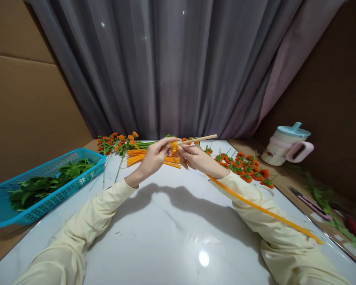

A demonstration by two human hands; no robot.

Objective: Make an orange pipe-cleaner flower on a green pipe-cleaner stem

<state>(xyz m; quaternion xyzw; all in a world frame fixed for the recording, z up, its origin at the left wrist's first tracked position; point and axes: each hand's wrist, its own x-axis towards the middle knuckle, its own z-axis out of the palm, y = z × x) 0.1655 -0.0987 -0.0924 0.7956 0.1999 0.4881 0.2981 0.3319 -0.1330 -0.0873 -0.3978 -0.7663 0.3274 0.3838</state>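
My left hand (157,153) is closed at the left end of a thin wooden stick (206,138), where a yellow-orange coil (174,145) is wound round it. Close beside it, my right hand (194,156) pinches a fuzzy orange pipe cleaner at the coil, its fingertips near the stick. The pipe cleaner's long loose end (264,213) trails down across my right sleeve. Behind my hands lies a bundle of straight orange pipe cleaners (136,157). The fingers partly hide the coil and the stick's left end.
At left stands a blue basket (95,171) with green leafy pieces (38,192). Orange flowers (114,140) with green stems lie at the back left, and orange flower heads (246,168) at right. A lidded cup (284,146) and pink-handled scissors (310,204) sit on the right.
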